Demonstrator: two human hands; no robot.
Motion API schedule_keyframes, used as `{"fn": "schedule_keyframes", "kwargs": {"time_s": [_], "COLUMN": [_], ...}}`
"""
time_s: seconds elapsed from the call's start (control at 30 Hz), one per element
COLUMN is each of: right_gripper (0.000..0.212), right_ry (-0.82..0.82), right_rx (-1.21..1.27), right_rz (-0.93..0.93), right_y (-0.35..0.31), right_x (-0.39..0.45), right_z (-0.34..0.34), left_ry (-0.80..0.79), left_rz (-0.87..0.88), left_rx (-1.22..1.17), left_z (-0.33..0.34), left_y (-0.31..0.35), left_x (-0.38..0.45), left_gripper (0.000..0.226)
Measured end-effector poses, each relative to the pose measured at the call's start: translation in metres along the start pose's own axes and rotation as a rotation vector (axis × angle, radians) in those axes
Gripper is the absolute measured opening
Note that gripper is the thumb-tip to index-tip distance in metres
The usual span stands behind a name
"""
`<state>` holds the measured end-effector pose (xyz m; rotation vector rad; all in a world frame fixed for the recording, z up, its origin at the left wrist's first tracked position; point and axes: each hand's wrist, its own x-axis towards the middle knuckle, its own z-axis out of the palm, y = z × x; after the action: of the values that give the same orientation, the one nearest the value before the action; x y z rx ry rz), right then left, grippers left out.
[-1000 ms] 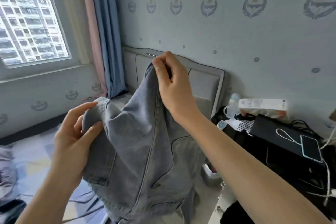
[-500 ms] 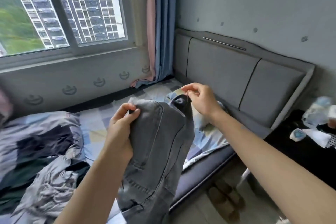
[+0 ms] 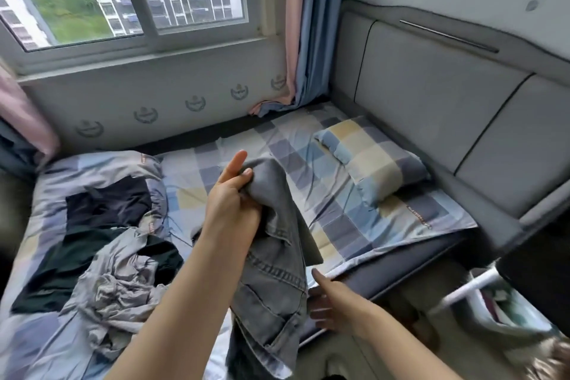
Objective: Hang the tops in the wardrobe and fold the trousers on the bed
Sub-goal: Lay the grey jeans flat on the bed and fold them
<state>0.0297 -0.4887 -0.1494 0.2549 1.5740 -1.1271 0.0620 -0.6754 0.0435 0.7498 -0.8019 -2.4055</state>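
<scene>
The grey jeans [image 3: 271, 256] are gripped at the top by the left hand [image 3: 229, 194], hanging lengthwise towards the near edge of the bed [image 3: 385, 225]; the right hand [image 3: 327, 302], spread and empty, is held just right of them.

bed [image 3: 382, 284] | on it: checked sheet [image 3: 293, 145], pillow [image 3: 373, 160], duvet [image 3: 92, 170], clothes pile [image 3: 114, 268]

Left hand [image 3: 229, 194] grips grey jeans [image 3: 274, 271] over checked bed [image 3: 339, 194]; right hand [image 3: 330, 302] open beside them; clothes pile [image 3: 101, 256] left.
</scene>
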Motion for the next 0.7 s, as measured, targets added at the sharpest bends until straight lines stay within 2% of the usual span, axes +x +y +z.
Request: {"fn": "schedule_keyframes", "kwargs": {"time_s": [0.07,0.17,0.3,0.53,0.63,0.7], "right_gripper": [0.072,0.076,0.077,0.070,0.077,0.078], "right_ry": [-0.098,-0.151,-0.055,-0.200,-0.204,-0.139], "right_rx": [0.138,0.292,0.176,0.019,-0.043,0.029], "right_rz": [0.039,0.065,0.070,0.132,0.128,0.084], "right_y": [-0.008,-0.021,-0.046,-0.090,-0.088,-0.080], "right_x": [0.019,0.042,0.069,0.087,0.097,0.114], "right_z": [-0.010,-0.026,-0.059,-0.105,-0.104,-0.098], "left_ry": [0.003,0.013,0.110,0.208,0.217,0.213], "left_rz": [0.017,0.040,0.082,0.190,0.201,0.201], "left_rx": [-0.064,-0.119,-0.158,-0.256,-0.290,-0.322], "left_z": [0.014,0.036,0.068,0.092,0.102,0.111], "left_y": [-0.001,-0.008,-0.016,-0.015,-0.016,-0.015], "left_x": [0.009,0.022,0.039,0.056,0.056,0.057], "left_gripper": [0.052,0.052,0.041,0.039,0.038,0.037]}}
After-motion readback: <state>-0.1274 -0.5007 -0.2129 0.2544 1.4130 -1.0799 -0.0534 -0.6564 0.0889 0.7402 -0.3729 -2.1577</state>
